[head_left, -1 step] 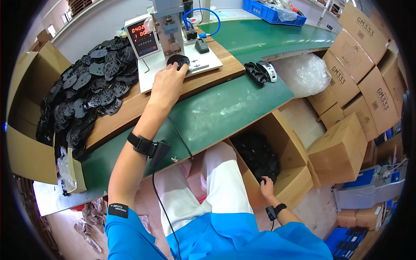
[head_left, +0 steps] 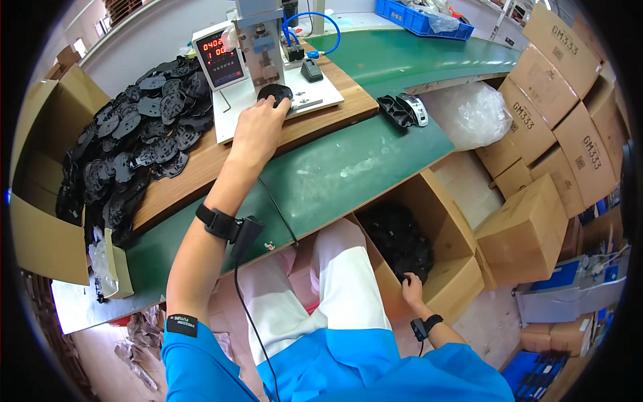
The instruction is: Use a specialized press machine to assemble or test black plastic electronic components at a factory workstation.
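My left hand point(head_left: 258, 127) reaches forward onto the white base plate point(head_left: 321, 90) of a small bench press point(head_left: 258, 33). Its fingers grip a round black plastic part point(head_left: 276, 92) lying under the press head. My right hand point(head_left: 412, 288) is down beside my right leg, inside an open cardboard box point(head_left: 462, 268). It touches the heap of black parts point(head_left: 398, 238) in that box, and whether the fingers hold one cannot be made out. Both wrists wear black bands, the left with a cable.
A big pile of black parts point(head_left: 134, 147) covers the wooden board point(head_left: 348, 110) to the left. A red-digit counter point(head_left: 218, 60) stands by the press. Two black pieces point(head_left: 402, 110) lie on the green belt point(head_left: 348, 167). Cardboard boxes point(head_left: 569, 120) are stacked at right, with a plastic bag point(head_left: 472, 114) beside them.
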Demonstrator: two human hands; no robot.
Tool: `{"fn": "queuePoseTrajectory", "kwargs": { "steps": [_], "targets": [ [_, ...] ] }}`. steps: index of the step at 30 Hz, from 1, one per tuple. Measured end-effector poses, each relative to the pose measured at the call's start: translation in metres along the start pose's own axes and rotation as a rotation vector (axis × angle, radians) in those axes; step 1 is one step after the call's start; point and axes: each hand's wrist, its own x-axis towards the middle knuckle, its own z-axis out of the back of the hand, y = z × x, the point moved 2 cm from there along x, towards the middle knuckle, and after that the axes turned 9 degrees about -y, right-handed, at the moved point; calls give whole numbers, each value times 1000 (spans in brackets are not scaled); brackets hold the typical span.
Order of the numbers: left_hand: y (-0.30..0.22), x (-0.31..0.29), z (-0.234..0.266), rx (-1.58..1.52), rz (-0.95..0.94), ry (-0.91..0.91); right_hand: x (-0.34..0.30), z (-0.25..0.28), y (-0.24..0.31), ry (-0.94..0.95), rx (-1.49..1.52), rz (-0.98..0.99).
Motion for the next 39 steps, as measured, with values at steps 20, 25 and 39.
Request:
{"fn": "queuePoseTrajectory", "kwargs": {
  "steps": [20,25,39],
  "targets": [
    [-6,2,-2,54,-9,14,6,2,20,-63,-184,-29],
    [-2,-5,-5,48,-1,-3,37,49,147,-143,240,255],
    [-9,-11,1,-112,85,-209,67,164,438,-266,440,1073]
  ]
}}
